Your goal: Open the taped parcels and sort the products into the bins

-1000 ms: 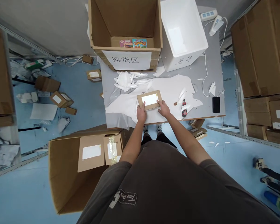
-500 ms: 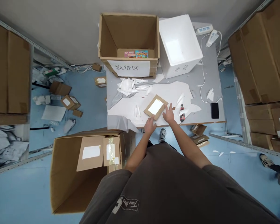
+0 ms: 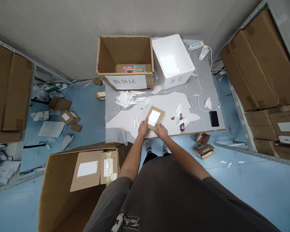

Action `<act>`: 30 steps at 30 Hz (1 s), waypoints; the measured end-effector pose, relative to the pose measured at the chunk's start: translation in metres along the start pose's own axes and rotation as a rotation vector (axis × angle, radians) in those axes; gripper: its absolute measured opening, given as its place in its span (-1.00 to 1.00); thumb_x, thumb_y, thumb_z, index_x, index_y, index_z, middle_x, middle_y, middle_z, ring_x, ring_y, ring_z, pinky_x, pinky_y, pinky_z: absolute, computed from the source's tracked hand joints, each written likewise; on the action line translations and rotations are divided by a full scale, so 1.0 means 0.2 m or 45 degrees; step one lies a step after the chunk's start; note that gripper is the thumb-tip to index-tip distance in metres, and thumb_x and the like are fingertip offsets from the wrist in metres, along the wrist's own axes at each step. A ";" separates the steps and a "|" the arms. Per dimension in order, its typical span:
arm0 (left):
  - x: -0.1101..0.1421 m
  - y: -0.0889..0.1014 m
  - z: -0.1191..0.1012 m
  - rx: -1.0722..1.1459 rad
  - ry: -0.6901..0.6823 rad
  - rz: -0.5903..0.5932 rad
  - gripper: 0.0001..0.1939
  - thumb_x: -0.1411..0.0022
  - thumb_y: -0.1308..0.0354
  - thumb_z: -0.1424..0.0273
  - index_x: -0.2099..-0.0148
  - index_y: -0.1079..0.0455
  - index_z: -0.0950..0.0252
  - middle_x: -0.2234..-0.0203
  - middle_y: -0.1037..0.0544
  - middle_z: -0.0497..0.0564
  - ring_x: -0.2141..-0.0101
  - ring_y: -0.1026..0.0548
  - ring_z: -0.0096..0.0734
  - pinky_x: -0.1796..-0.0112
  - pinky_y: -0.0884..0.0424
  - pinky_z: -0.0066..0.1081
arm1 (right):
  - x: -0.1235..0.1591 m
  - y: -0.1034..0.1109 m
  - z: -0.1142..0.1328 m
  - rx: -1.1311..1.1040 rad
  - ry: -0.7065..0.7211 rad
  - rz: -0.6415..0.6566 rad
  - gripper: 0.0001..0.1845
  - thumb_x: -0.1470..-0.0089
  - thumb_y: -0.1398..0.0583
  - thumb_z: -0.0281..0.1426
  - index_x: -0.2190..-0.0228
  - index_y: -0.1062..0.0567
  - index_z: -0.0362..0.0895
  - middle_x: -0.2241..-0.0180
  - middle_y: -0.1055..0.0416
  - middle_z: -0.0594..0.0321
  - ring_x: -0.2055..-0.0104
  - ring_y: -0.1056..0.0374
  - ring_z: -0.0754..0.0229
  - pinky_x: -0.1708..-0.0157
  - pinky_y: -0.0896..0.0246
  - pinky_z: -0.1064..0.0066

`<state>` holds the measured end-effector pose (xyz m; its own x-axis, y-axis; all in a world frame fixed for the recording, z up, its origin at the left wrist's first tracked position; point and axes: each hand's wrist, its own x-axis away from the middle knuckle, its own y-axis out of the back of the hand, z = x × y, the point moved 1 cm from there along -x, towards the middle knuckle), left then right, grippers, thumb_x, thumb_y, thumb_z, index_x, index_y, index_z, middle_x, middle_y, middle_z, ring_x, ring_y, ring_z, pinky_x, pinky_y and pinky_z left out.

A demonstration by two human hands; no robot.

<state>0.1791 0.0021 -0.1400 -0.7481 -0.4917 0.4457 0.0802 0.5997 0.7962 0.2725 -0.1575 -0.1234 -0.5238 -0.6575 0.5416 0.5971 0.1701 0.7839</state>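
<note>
A flat brown cardboard package (image 3: 160, 115) with a white label on its upper face is held between my two hands near the table's front edge. My left hand (image 3: 143, 129) grips its left side, fingers closed at the edge. On its lower right edge, my right hand (image 3: 162, 132) is closed as well. To the right of the package lies a red and black utility knife (image 3: 181, 122), partly over torn white paper. White paper scraps (image 3: 126, 98) are heaped behind and to the left.
A cardboard box (image 3: 148, 83) with a written sign and colourful packs inside stands at the back, beside a white foam box (image 3: 178, 82). A phone (image 3: 214, 119), a white cable and a power strip (image 3: 196, 45) are on the right. A large open carton (image 3: 44, 193) stands at lower left.
The package has turned and come slightly closer to me. My right hand has moved from its right corner to its lower edge, and both hands now grip it. The camera view has shifted.
</note>
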 end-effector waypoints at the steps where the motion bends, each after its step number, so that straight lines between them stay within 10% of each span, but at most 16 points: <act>1: 0.03 -0.02 -0.01 0.006 0.014 -0.007 0.00 -0.30 -0.21 0.46 -0.65 0.14 0.17 -0.20 -0.41 0.26 -0.12 -0.49 -0.03 -0.11 -0.46 -0.19 | 0.00 0.01 -0.01 0.022 0.004 -0.005 -0.25 -0.36 -0.25 -0.31 -0.46 -0.15 -0.01 -0.35 -0.25 -0.10 -0.24 -0.33 -0.07 -0.13 -0.37 0.19; 17: 0.21 -0.27 -0.08 0.390 0.044 -0.056 -0.07 -0.39 -0.02 0.55 -0.67 0.25 0.11 -0.51 -0.16 0.29 -0.31 -0.44 0.06 -0.21 -0.47 -0.04 | 0.00 -0.01 -0.17 0.044 -0.024 -0.041 -0.21 -0.40 -0.18 -0.41 -0.52 -0.07 -0.05 -0.22 -0.35 -0.03 -0.11 -0.44 0.00 -0.04 -0.38 0.29; 30: 0.19 0.14 -0.09 0.329 -0.134 -0.245 -0.42 -0.54 -0.06 0.32 -0.53 -0.22 0.17 -0.21 -0.56 0.19 -0.17 -0.53 -0.02 -0.18 -0.45 -0.14 | -0.02 0.33 -0.07 -0.016 0.163 -0.239 -0.43 -0.48 -0.11 -0.27 -0.42 -0.29 -0.09 -0.13 -0.46 -0.04 -0.16 -0.38 -0.05 -0.11 -0.29 0.26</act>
<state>0.1651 -0.0119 -0.0937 -0.7981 -0.5518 0.2418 -0.2289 0.6489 0.7256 0.3229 -0.1543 -0.0771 -0.5456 -0.7645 0.3433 0.5043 0.0277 0.8631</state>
